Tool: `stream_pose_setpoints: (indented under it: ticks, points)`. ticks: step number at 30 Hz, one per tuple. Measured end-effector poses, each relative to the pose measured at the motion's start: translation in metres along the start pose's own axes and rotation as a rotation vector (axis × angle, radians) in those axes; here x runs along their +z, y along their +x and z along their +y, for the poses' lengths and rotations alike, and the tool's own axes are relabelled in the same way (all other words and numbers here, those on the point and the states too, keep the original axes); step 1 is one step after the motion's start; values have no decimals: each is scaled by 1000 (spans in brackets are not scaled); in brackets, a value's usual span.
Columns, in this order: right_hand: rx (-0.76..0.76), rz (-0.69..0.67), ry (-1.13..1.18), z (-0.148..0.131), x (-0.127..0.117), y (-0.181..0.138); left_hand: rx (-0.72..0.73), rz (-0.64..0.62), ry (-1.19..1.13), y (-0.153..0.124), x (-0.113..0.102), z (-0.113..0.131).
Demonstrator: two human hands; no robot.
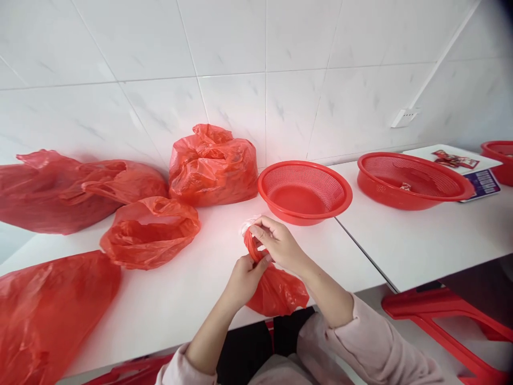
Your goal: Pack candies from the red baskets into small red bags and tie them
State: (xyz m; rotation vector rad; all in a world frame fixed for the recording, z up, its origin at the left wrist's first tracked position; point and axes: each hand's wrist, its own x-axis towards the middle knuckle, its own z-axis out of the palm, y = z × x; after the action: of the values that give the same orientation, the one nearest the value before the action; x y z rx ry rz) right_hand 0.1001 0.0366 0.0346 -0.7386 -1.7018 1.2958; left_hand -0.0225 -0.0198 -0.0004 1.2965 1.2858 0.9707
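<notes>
A small red plastic bag (280,293) hangs at the table's front edge, its neck twisted into a narrow strand. My left hand (249,275) pinches the lower part of that strand. Higher up, my right hand (274,238) is closed on the same strand, fingers curled round it. Something whitish and translucent (245,224) shows just beyond the right fingertips; I cannot make out what it is. Nearest beyond my hands stands a red plastic colander (304,200). To the left sits an open red plastic bag (156,230) with its mouth spread.
Large filled red bags (212,168) lean near the tiled wall, and another red bag (56,315) lies front left. A second red colander (409,184) holds a small item. Behind it, packets lie on a scale (483,184). A red stool (444,315) stands below the table, right.
</notes>
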Motion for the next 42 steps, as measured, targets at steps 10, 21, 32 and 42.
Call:
stream_pose_setpoints:
  ticks: [10,21,32,42]
  points:
    - [128,173,-181,29,-11,-28,58,106,-90,-7,-18,-4]
    - [127,242,-100,12,10,-73,149,11,-197,-11,-35,-3]
    - [-101,53,-485,16,-7,-56,213,-122,-186,-13,-32,-1]
    - [236,-118,-314,27,-1,-53,402,112,73,-13,-20,-24]
